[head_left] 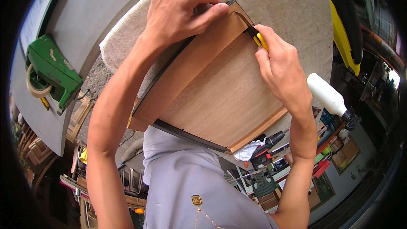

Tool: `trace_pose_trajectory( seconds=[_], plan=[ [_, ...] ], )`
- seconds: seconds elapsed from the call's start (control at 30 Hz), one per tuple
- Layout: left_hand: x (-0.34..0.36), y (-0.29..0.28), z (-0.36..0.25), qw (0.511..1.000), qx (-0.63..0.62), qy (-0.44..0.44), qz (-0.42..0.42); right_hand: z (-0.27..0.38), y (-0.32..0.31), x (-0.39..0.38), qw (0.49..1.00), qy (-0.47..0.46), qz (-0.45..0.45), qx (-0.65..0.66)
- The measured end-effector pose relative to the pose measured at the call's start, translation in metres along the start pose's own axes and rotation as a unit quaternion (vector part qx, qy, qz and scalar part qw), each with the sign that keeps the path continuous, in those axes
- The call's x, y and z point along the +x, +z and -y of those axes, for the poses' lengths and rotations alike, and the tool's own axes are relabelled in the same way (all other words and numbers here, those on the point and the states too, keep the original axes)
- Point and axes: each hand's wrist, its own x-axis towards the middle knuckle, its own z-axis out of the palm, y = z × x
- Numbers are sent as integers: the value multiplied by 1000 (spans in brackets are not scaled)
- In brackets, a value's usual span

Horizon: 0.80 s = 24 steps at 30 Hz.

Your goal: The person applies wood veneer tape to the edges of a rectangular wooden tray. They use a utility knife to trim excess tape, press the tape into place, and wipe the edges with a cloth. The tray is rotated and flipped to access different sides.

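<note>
A shallow wooden piece [212,85] with a thin inner panel, raised border strips and dark edging lies tilted in front of me on a pale cloth-like surface [288,8]. My left hand [182,12] grips its upper end, fingers curled and thumb by the dark corner. My right hand [282,68] is closed on a yellow-and-black cutter [258,38], whose dark tip reaches into the upper corner of the piece, just below my left thumb.
A green tape dispenser [51,59] with a roll sits on a grey board at left. A white bottle [326,95] is beside my right wrist. A cordless drill [263,152], white rag [246,150] and mixed tools lie below the piece. A yellow-and-black object [343,42] is at upper right.
</note>
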Motion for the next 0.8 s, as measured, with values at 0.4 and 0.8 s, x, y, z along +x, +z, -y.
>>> trace_pose_trajectory(
  seconds=[0.4, 0.8],
  plan=[
    [2, -7, -5, 999, -33, -33, 19, -1, -9, -22, 997, 69, 37, -19],
    [-1, -8, 2, 996, -79, -37, 20, 33, 12, -93, 986, 81, 48, 139]
  ],
)
